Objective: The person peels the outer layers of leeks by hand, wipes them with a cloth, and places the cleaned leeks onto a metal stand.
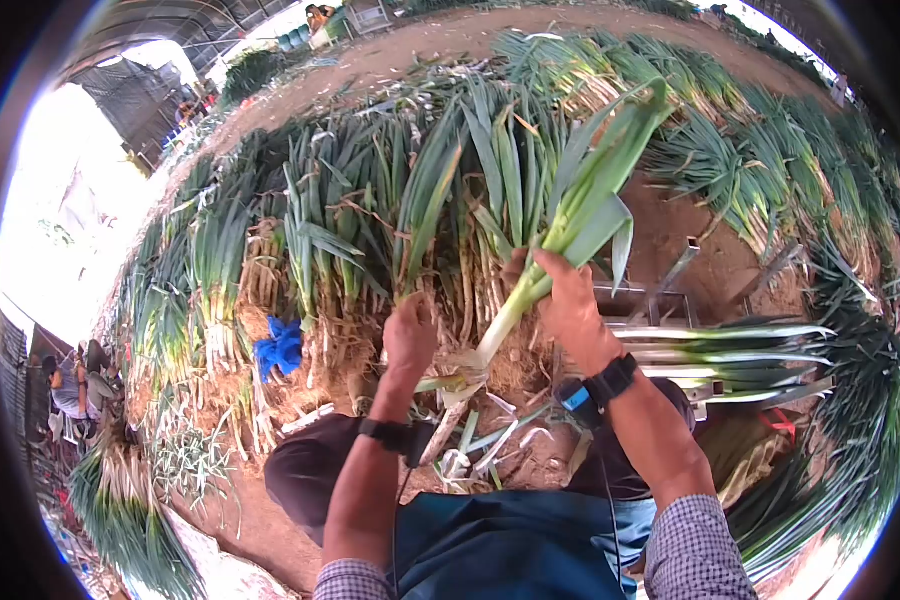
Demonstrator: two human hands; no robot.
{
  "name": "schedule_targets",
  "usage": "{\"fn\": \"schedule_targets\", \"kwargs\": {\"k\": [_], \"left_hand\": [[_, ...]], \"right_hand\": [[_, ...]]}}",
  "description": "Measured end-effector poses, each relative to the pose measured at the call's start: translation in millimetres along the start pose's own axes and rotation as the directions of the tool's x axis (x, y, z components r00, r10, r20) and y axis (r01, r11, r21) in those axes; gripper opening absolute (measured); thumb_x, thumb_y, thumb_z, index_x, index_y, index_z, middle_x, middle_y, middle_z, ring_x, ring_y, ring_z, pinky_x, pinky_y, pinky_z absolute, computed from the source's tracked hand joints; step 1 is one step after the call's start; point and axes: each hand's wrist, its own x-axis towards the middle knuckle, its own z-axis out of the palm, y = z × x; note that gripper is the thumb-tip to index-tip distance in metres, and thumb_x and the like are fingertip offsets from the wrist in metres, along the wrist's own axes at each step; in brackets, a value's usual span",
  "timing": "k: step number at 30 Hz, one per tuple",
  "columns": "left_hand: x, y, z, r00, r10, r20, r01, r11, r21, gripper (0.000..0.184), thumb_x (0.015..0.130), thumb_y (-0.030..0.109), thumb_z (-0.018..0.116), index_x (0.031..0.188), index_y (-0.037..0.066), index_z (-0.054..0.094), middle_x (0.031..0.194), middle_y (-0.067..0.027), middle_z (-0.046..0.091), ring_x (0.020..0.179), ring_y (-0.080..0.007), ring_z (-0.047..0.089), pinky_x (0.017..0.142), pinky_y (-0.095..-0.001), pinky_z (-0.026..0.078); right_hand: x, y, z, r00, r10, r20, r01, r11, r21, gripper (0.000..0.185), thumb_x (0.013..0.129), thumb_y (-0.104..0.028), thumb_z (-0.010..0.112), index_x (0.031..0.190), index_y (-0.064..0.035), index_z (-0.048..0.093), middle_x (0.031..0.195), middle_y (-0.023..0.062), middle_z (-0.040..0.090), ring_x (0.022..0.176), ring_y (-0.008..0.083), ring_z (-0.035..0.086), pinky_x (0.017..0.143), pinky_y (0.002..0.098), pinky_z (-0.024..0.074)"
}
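Note:
My right hand (pixel 568 303) is wrapped round the shaft of a large leek (pixel 510 312). Its broad green leaves fan up and away, and the pale lower end slants down toward my knees. Loose outer layers (pixel 457 372) hang peeled back near that lower end. To the left of the shaft, my left hand (pixel 410 335) is closed, its fingers curled; whatever it may hold is hidden. Trimmed leeks (pixel 730 345) with clean white ends lie side by side on a metal rack (pixel 658 300) by my right knee.
Bunches of untrimmed leeks (pixel 355 220) with roots stand in a long row ahead. More leek piles (pixel 770 150) lie at the right. A blue cloth or glove (pixel 279 347) rests among the roots. Peelings (pixel 480 455) litter the ground between my knees. Other people (pixel 73 385) are at far left.

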Motion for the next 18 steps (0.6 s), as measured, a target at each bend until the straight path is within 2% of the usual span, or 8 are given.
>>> {"fn": "schedule_targets", "kwargs": {"k": [3, 5, 6, 7, 9, 13, 14, 18], "left_hand": [[-18.0, 32.9, -29.6, 0.920, 0.076, 0.384, 0.102, 0.902, -0.421, 0.032, 0.097, 0.024, 0.061, 0.119, -0.001, 0.062, 0.103, -0.0189, 0.069, 0.097, -0.0269, 0.068, 0.084, -0.0375, 0.053], [-41.8, 62.8, -39.0, 0.847, 0.219, 0.485, 0.119, 0.810, -0.574, 0.038, 0.097, 0.025, 0.064, 0.123, -0.002, 0.061, 0.110, -0.0162, 0.067, 0.105, -0.0215, 0.064, 0.091, -0.0352, 0.051], [-50.1, 72.8, -37.9, 0.847, 0.288, 0.447, -0.017, 0.854, -0.520, 0.036, 0.095, 0.026, 0.067, 0.118, -0.001, 0.061, 0.101, -0.0157, 0.069, 0.095, -0.0210, 0.066, 0.080, -0.0355, 0.053], [-47.5, 75.6, -39.9, 0.735, 0.272, 0.621, -0.028, 0.927, -0.374, 0.039, 0.094, 0.027, 0.067, 0.122, 0.000, 0.060, 0.093, -0.0135, 0.071, 0.081, -0.0249, 0.069, 0.069, -0.0409, 0.053], [-57.3, 89.0, -29.4, 0.825, 0.250, 0.506, -0.118, 0.953, -0.280, 0.031, 0.095, 0.029, 0.065, 0.110, 0.002, 0.061, 0.082, -0.0150, 0.067, 0.070, -0.0307, 0.066, 0.062, -0.0402, 0.051], [-79.4, 75.1, 3.7, 0.884, 0.303, 0.356, -0.264, 0.952, -0.156, 0.025, 0.097, 0.029, 0.061, 0.099, 0.004, 0.060, 0.077, -0.0168, 0.063, 0.067, -0.0367, 0.063, 0.058, -0.0425, 0.050], [-85.9, 73.1, 7.1, 0.890, 0.307, 0.336, -0.277, 0.951, -0.134, 0.023, 0.097, 0.027, 0.060, 0.096, 0.004, 0.059, 0.076, -0.0166, 0.063, 0.065, -0.0372, 0.062, 0.057, -0.0438, 0.050], [-97.1, 72.2, 7.0, 0.884, 0.317, 0.345, -0.331, 0.943, -0.017, 0.024, 0.098, 0.026, 0.058, 0.085, 0.005, 0.055, 0.068, -0.0144, 0.060, 0.057, -0.0342, 0.060, 0.052, -0.0439, 0.048]], "right_hand": [[12.5, -17.0, -3.3, 0.991, 0.051, 0.121, -0.066, 0.991, 0.115, 0.021, 0.092, -0.011, 0.062, 0.108, 0.0026, 0.058, 0.097, 0.0162, 0.066, 0.085, 0.0289, 0.067, 0.080, 0.0460, 0.0589], [19.2, -27.3, -3.2, 0.973, 0.090, 0.210, -0.133, 0.972, 0.196, 0.023, 0.092, -0.010, 0.061, 0.110, 0.0028, 0.056, 0.097, 0.0161, 0.066, 0.086, 0.0288, 0.067, 0.084, 0.0464, 0.0582], [19.5, -31.6, 0.6, 0.986, 0.047, 0.159, -0.075, 0.982, 0.171, 0.027, 0.093, -0.016, 0.063, 0.111, 0.0026, 0.055, 0.098, 0.0159, 0.066, 0.087, 0.0286, 0.067, 0.087, 0.0471, 0.0573], [18.3, -33.3, 5.0, 0.991, 0.030, 0.132, -0.055, 0.979, 0.195, 0.028, 0.093, -0.016, 0.064, 0.111, 0.0024, 0.055, 0.098, 0.0160, 0.066, 0.086, 0.0279, 0.067, 0.084, 0.0463, 0.0578], [11.1, -30.2, 12.1, 0.997, 0.004, 0.072, -0.021, 0.970, 0.244, 0.030, 0.092, -0.018, 0.067, 0.111, 0.0019, 0.055, 0.097, 0.0161, 0.065, 0.083, 0.0266, 0.066, 0.080, 0.0445, 0.0589], [11.4, 1.5, -15.3, 0.995, 0.060, 0.082, -0.060, 0.998, 0.001, 0.032, 0.094, -0.028, 0.068, 0.107, -0.0011, 0.058, 0.082, 0.0080, 0.063, 0.065, 0.0193, 0.060, 0.066, 0.0391, 0.0553], [8.9, 0.9, -9.3, 0.996, 0.074, -0.045, -0.076, 0.996, -0.046, 0.031, 0.093, -0.029, 0.070, 0.103, -0.0022, 0.058, 0.073, 0.0045, 0.059, 0.059, 0.0164, 0.054, 0.060, 0.0362, 0.0506], [18.7, -7.2, -15.0, 0.992, 0.097, -0.076, -0.099, 0.995, -0.013, 0.035, 0.090, -0.035, 0.073, 0.099, -0.0047, 0.059, 0.071, 0.0035, 0.056, 0.057, 0.0156, 0.052, 0.058, 0.0360, 0.0479]]}}
